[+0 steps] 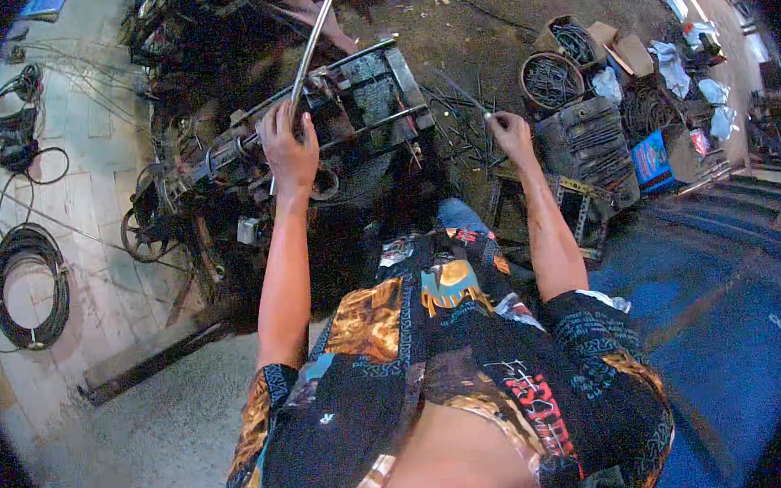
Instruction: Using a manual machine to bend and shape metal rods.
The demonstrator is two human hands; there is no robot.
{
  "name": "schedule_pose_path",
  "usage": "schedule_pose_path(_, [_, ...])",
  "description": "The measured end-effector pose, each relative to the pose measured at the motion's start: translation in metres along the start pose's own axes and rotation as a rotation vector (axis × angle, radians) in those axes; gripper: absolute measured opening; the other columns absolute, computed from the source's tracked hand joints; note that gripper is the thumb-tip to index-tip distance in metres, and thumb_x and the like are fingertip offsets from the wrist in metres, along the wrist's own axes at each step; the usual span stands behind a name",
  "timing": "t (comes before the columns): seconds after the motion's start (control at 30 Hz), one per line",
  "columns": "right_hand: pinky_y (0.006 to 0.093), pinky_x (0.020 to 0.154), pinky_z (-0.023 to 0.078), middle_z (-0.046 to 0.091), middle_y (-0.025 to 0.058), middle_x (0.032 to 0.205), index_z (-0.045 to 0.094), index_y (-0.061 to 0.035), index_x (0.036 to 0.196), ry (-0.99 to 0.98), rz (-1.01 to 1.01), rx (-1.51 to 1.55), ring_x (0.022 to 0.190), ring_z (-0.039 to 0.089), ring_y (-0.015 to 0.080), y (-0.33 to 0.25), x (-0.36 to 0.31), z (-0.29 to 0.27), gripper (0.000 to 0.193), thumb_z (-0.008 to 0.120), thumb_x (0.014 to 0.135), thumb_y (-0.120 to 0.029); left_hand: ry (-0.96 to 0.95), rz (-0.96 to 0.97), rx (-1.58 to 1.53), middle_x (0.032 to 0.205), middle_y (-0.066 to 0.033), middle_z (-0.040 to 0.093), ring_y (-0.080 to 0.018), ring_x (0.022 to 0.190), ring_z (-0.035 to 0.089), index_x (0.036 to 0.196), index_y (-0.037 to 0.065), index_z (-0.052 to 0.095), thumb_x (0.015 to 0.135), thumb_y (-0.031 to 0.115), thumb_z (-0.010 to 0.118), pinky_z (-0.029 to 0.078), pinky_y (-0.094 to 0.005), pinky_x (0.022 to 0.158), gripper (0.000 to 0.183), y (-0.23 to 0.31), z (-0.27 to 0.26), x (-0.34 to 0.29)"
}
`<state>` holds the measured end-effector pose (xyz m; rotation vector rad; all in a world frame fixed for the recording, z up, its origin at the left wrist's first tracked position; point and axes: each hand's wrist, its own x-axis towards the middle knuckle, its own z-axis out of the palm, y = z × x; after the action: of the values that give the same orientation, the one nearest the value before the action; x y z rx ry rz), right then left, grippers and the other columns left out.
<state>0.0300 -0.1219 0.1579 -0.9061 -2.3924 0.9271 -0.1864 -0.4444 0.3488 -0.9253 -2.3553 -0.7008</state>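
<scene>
Gripping shiny curved metal rod [318, 40] with left hand [289, 149], fingers wrapped round it, upper centre of frame, above dark machine [374, 87]; pinching thin metal rod [463, 93] between fingers of right hand [512, 135], right of upper centre, pointing up-left; just left of round container [525, 88] full of dark metal pieces, upper right; also black cable coil [61, 288] on floor [118, 284], far left

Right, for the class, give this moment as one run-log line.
Left hand: holds long shiny silver metal bar | Right hand: holds thin grey rod | Nearby: dark metal machine, round brown container with dark pieces
</scene>
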Motion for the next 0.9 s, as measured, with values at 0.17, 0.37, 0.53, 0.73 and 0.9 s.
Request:
schedule_pose_path(0.17, [0.0382,0.072,0.051,0.068,0.017,0.089,0.069,-0.0045,0.095,-0.292,-0.063,-0.06,0.082,0.066,0.0332,-0.027,0.02,0.041,0.038,0.062,0.083,-0.04,-0.232,-0.206,0.092,0.112,-0.0241,0.054,-0.0399,0.103,0.054,0.119,0.001,0.051,0.092,0.037,0.05,0.046,-0.0474,0.083,0.045,-0.04,0.026,-0.006])
schedule_pose_path(0.37, [0.0427,0.081,0.05,0.066,0.0177,0.097,0.069,-0.0123,0.1,-0.507,-0.145,-0.136,0.092,0.063,0.0338,-0.08,0.067,0.061,0.04,0.061,0.082,-0.047,-0.5,-0.399,0.249,0.085,-0.0259,0.061,-0.0425,0.079,0.06,0.101,0.002,0.052,0.096,0.039,0.042,0.047,-0.0515,0.067,0.038,-0.05,0.039,0.0])
schedule_pose_path(0.53, [0.043,0.079,0.05,0.066,0.0178,0.096,0.068,-0.0126,0.099,-0.55,-0.265,-0.224,0.09,0.063,0.0352,-0.076,0.105,0.094,0.038,0.059,0.083,-0.046,-0.504,-0.418,0.289,0.065,-0.0248,0.06,-0.0436,0.064,0.06,0.086,0.003,0.05,0.095,0.042,0.043,0.046,-0.0516,0.056,0.041,-0.05,0.045,0.002])
schedule_pose_path(0.73, [0.0435,0.082,0.049,0.065,0.0174,0.098,0.067,-0.0138,0.103,-0.62,-0.319,-0.227,0.093,0.062,0.0341,-0.074,0.127,0.112,0.04,0.059,0.083,-0.048,-0.532,-0.321,0.253,0.065,-0.025,0.059,-0.0429,0.062,0.059,0.08,0.002,0.051,0.094,0.043,0.046,0.046,-0.0505,0.053,0.044,-0.056,0.039,0.008])
schedule_pose_path(0.9, [0.0437,0.082,0.05,0.065,0.0181,0.099,0.067,-0.014,0.103,-0.613,-0.325,-0.218,0.092,0.062,0.0351,-0.066,0.131,0.114,0.041,0.061,0.081,-0.048,-0.602,-0.375,0.229,0.065,-0.0248,0.059,-0.0435,0.063,0.059,0.081,0.001,0.051,0.093,0.045,0.047,0.046,-0.0507,0.053,0.045,-0.041,0.047,0.014])
